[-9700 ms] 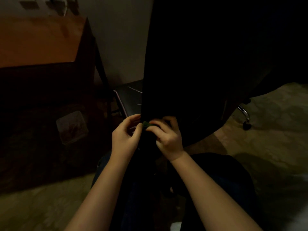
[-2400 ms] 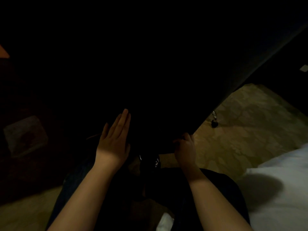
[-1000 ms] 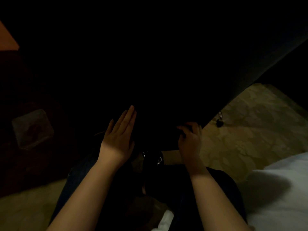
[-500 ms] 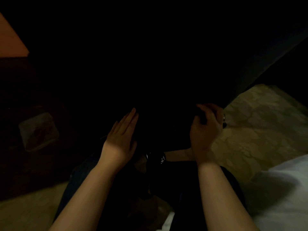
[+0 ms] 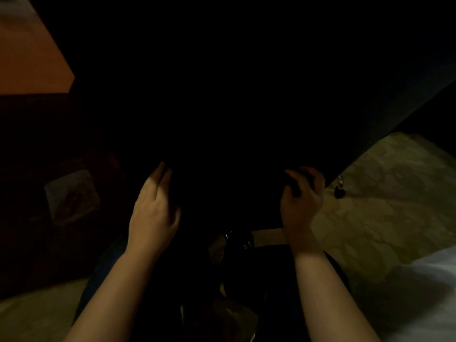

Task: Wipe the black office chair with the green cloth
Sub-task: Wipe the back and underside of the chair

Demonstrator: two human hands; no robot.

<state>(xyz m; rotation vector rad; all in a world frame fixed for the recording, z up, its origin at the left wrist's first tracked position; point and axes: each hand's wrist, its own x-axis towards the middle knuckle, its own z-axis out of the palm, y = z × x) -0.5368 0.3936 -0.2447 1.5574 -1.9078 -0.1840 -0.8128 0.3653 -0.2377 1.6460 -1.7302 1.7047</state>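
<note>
Black office chair [image 5: 234, 107] is dead ahead, left hand [image 5: 154, 208] flat-fingered against it, right hand [image 5: 301, 198] by its lower right edge, fingers curled round, I'm guessing, the green cloth [image 5: 299, 184].

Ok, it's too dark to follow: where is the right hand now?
Head view, right of centre: the right hand curls round a dark wad at the lower edge of the black office chair, just left of a caster.
</note>
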